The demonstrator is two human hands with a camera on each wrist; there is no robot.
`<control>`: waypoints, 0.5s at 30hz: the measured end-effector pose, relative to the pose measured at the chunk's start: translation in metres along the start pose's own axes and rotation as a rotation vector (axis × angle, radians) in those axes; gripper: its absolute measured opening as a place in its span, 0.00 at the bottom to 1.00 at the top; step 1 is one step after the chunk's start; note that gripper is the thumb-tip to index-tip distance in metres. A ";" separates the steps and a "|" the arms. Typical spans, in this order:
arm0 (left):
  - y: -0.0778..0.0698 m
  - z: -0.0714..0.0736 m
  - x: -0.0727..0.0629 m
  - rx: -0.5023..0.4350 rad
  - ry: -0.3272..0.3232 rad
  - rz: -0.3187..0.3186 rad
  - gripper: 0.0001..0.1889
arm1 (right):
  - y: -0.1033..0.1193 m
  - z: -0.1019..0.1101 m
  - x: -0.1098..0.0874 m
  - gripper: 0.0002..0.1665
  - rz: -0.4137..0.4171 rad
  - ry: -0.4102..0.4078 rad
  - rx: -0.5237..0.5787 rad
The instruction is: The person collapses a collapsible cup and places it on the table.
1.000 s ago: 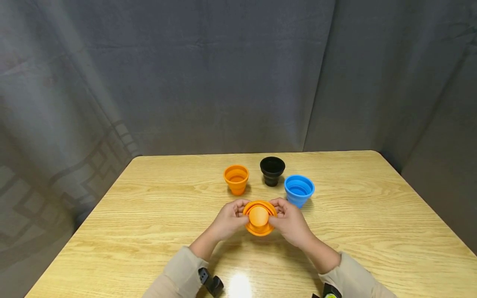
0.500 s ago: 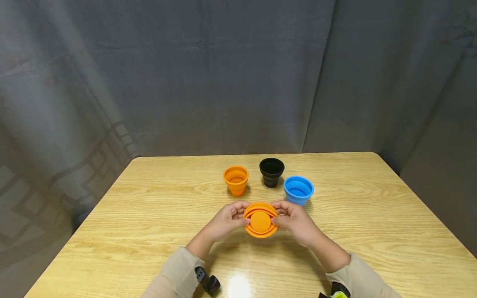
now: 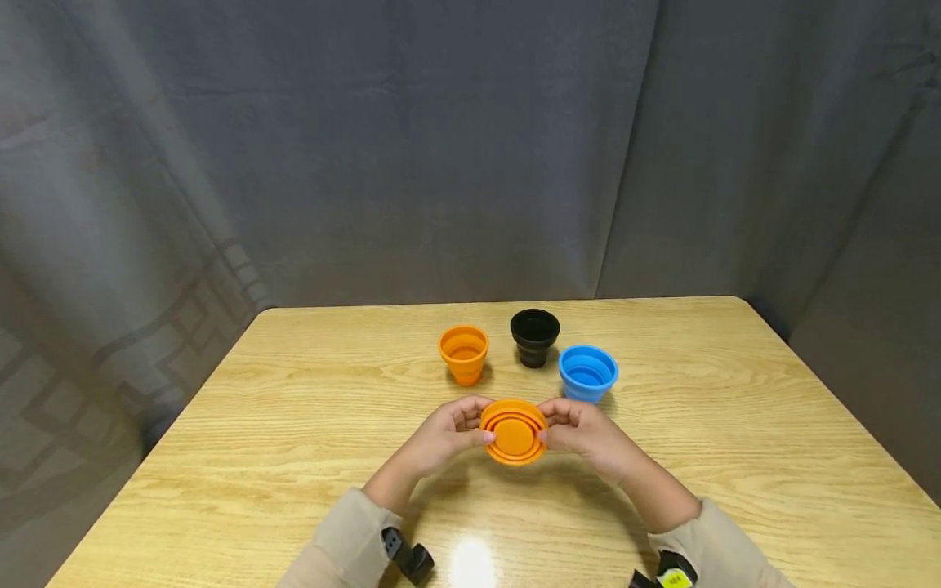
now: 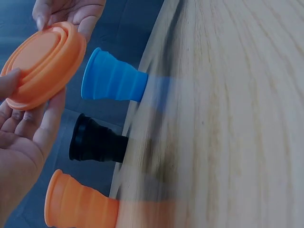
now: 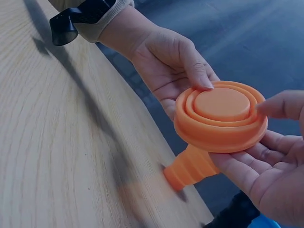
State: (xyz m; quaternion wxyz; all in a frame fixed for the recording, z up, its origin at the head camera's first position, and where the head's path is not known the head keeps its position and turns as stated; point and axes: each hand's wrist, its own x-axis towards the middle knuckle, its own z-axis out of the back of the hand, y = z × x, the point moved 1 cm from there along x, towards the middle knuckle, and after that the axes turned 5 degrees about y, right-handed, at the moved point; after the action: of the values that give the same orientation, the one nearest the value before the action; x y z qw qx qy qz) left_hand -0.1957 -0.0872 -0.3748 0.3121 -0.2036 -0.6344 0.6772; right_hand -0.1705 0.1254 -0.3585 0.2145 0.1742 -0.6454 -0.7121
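Observation:
Both hands hold an orange collapsible cup (image 3: 514, 438) between them, above the table. It is folded into a flat disc of rings, its round base facing the person. My left hand (image 3: 446, 437) pinches its left edge, thumb on the rings and fingers behind. On the opposite edge my right hand (image 3: 588, 437) grips it the same way. In the left wrist view the flattened cup (image 4: 45, 64) is tilted, and the right wrist view shows both thumbs pressing near the base of the cup (image 5: 222, 105).
Beyond the hands stand three unfolded cups: an orange cup (image 3: 465, 355), a black cup (image 3: 534, 336) and a blue cup (image 3: 587, 373), the last just behind the right hand. The wooden table (image 3: 294, 408) ends at a grey curtain (image 3: 441, 163).
The base of the orange cup, raised and sticking out one second ago, now lies flat within the rings. The right forearm has shifted slightly outward; the standing cups keep their places.

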 end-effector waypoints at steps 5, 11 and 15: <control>-0.003 -0.001 -0.002 0.015 0.002 -0.032 0.17 | 0.002 -0.002 0.000 0.21 -0.028 0.000 0.052; -0.005 -0.001 -0.002 0.036 -0.006 -0.063 0.16 | 0.001 -0.004 0.002 0.21 -0.041 0.005 0.079; -0.007 0.000 -0.003 0.045 -0.017 -0.070 0.15 | -0.001 -0.004 0.002 0.21 -0.030 0.026 0.110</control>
State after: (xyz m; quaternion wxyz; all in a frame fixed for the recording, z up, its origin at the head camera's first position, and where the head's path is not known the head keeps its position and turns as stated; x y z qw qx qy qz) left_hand -0.1919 -0.0891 -0.3687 0.3345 -0.1683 -0.6285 0.6817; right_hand -0.1706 0.1209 -0.3596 0.2022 0.2044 -0.6780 -0.6765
